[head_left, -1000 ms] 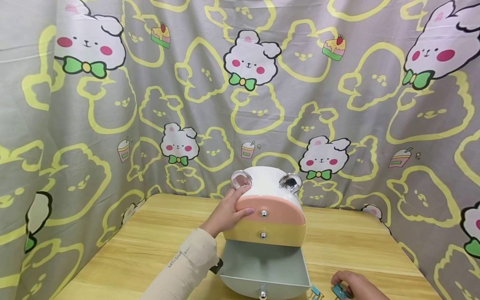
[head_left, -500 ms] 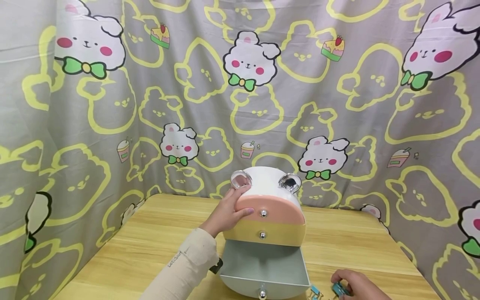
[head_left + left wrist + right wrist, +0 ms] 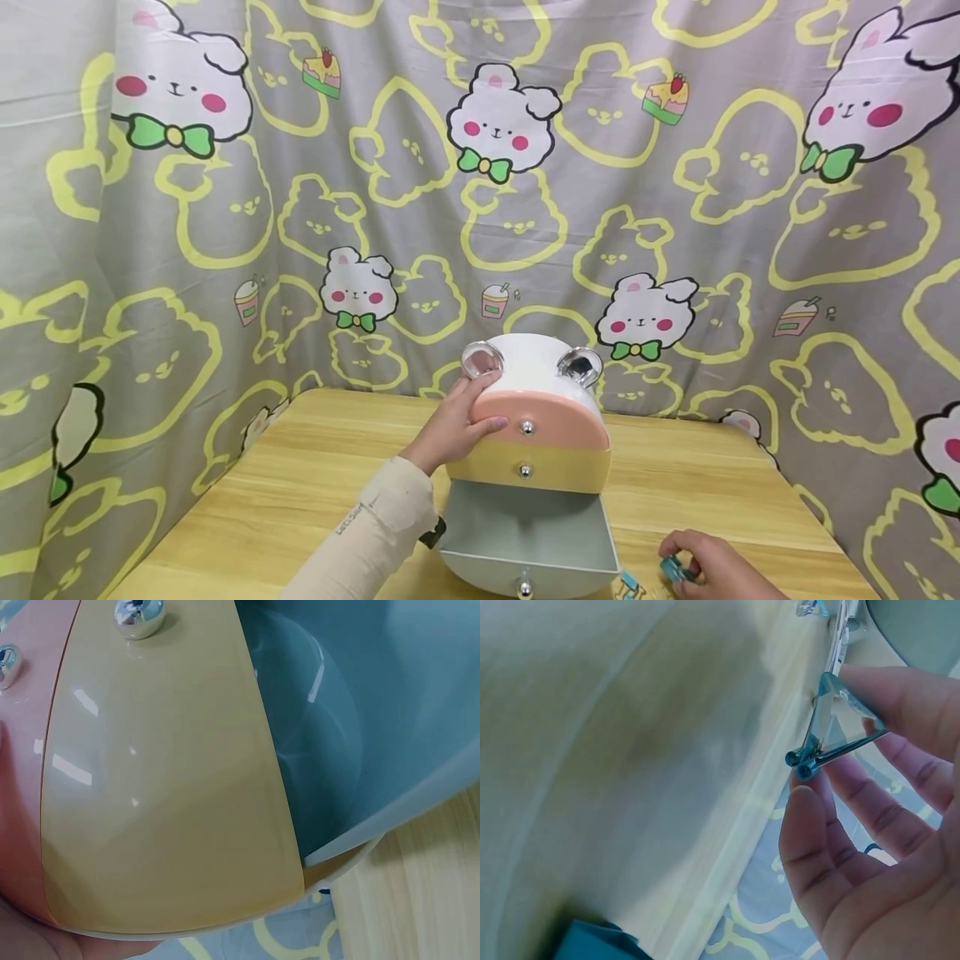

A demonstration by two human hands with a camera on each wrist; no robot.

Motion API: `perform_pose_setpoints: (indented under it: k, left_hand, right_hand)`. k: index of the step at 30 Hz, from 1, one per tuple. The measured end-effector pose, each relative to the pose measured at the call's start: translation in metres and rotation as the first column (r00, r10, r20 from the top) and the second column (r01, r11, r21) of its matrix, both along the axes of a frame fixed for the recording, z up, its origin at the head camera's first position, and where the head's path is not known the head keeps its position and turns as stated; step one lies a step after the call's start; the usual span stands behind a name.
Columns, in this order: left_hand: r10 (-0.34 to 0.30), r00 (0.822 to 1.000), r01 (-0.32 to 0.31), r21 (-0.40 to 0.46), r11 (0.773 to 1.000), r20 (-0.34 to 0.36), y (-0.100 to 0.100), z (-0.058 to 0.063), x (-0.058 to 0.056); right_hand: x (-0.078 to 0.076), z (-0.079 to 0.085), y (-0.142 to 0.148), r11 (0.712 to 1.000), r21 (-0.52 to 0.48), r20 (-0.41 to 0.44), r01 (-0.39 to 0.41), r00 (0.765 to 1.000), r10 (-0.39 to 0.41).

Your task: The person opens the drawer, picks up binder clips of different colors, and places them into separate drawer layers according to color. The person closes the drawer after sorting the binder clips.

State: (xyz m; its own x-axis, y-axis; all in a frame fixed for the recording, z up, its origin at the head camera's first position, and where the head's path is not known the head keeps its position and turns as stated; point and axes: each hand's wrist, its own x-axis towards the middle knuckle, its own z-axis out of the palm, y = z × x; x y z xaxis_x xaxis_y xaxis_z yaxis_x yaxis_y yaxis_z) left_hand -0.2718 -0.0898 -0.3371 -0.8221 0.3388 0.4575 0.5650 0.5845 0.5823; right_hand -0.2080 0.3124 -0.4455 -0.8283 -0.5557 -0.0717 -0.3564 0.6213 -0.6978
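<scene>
Drawer unit: a glossy white, round-topped plastic cabinet [image 3: 536,358] stands on a pale wood-grain table [image 3: 360,442], with two silver-rimmed round ears [image 3: 580,365] on top.
Drawer fronts: the salmon-pink curved front [image 3: 562,417] and the yellow front [image 3: 562,471] below it are closed, each with a round silver knob; the grey-green bottom drawer [image 3: 532,525] is pulled well out.
Left hand: the left hand [image 3: 457,421] grips the cabinet's upper left side, thumb on the pink front, fingers bent over the white top by the left ear; the left wrist view has only a bit of this hand in its lower left corner.
Right hand: near the table, right of the open drawer, the right hand [image 3: 712,568] pinches a blue metal binder clip [image 3: 676,570].
Pinch, right wrist view: fingertips and thumb nearly meet around the clip, whose triangular end and silver wire handle show here but not from the head.
Loose clips: light-blue clip pieces [image 3: 631,581] lie just beside the drawer; their count is unclear.
Lower edge, right wrist view only: a blurred teal object [image 3: 596,943], cut off.
Drawer interior: the left wrist view looks inside, onto shiny curved highlights.
Backdrop: a grey cloth [image 3: 420,208] printed with white rabbits and yellow outlines.
</scene>
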Motion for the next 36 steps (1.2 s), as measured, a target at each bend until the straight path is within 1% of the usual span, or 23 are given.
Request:
perform_pose_setpoints:
  k: [3,9,15,20,24,30,36]
  left_hand:
    - [-0.002,1.000,0.002,0.002,1.000,-0.003,0.000,0.000,0.000]
    - [0.003,1.000,-0.003,0.000,1.000,-0.001,0.000,-0.001,0.000]
    - [0.002,1.000,-0.002,-0.002,1.000,0.001,0.000,0.000,0.000]
    - [0.004,1.000,-0.004,-0.003,1.000,0.005,0.000,0.000,0.000]
    - [0.002,1.000,-0.002,-0.002,1.000,0.007,0.000,0.000,0.000]
    - [0.009,1.000,-0.009,-0.006,1.000,0.006,0.001,-0.001,-0.001]
    - [-0.008,1.000,0.008,0.000,1.000,-0.009,0.001,0.000,-0.001]
  right_hand:
    - [-0.001,0.002,-0.001,1.000,-0.012,0.014,0.002,1.000,-0.002]
    - [0.000,0.006,-0.003,1.000,-0.024,-0.005,-0.008,1.000,0.008]
    - [0.002,0.009,-0.007,0.999,-0.027,0.002,0.022,1.000,-0.022]
    - [0.003,0.013,-0.010,0.998,-0.008,-0.005,0.058,0.998,-0.058]
    - [0.004,0.017,-0.012,0.998,-0.002,-0.013,0.069,0.998,-0.069]
    - [0.007,0.022,-0.015,0.997,-0.028,-0.022,0.075,0.997,-0.076]
    - [0.009,0.026,-0.017,0.996,-0.045,-0.042,0.080,0.996,-0.081]
